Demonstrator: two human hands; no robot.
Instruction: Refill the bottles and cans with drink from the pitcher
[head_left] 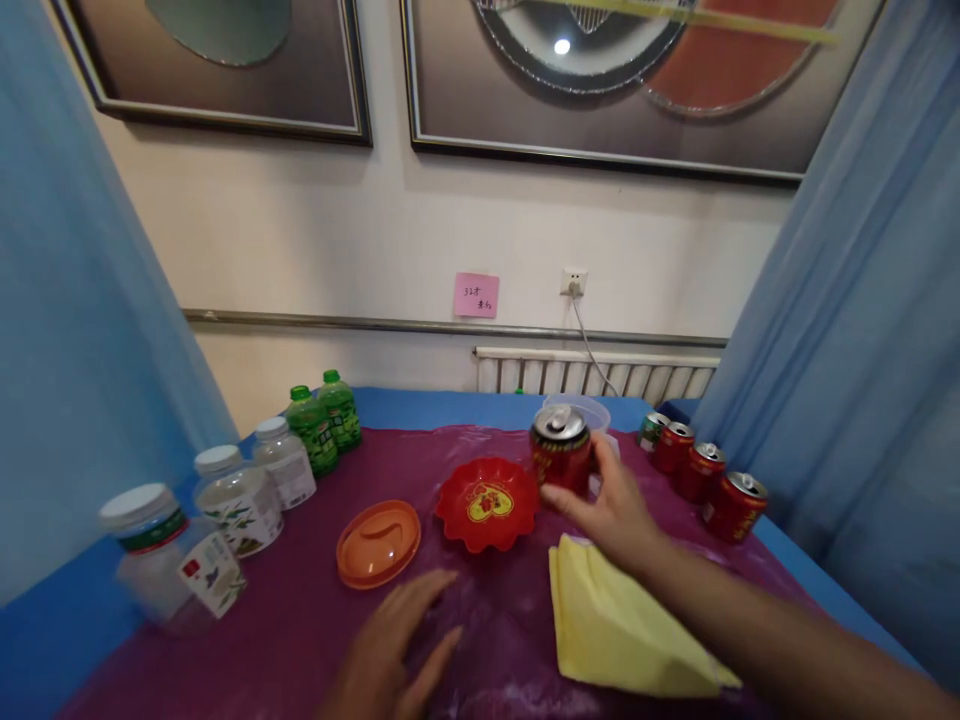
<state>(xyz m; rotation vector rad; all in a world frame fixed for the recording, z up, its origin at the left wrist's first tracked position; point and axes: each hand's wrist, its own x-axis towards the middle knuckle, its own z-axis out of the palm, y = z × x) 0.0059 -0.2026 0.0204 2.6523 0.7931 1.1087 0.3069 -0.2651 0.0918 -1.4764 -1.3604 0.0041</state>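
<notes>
My right hand (611,500) grips a red drink can (561,460) with a silver top, raised beside the red scalloped plate (450,510). The can is upright, and a clear plastic container (592,412) is partly hidden behind it. My left hand (397,640) is low at the front with thumb and fingers apart, holding nothing. Nearest to it lies an orange oval lid (379,545). Under my right forearm rests a folded yellow cloth (622,630).
Clear jars with white lids (238,500) and green bottles (311,430) line the left side. Several cans (701,472) stand in a row at the right. A purple sheet (300,640) covers much of the blue table (420,405). Blue curtains (862,350) hang at both sides.
</notes>
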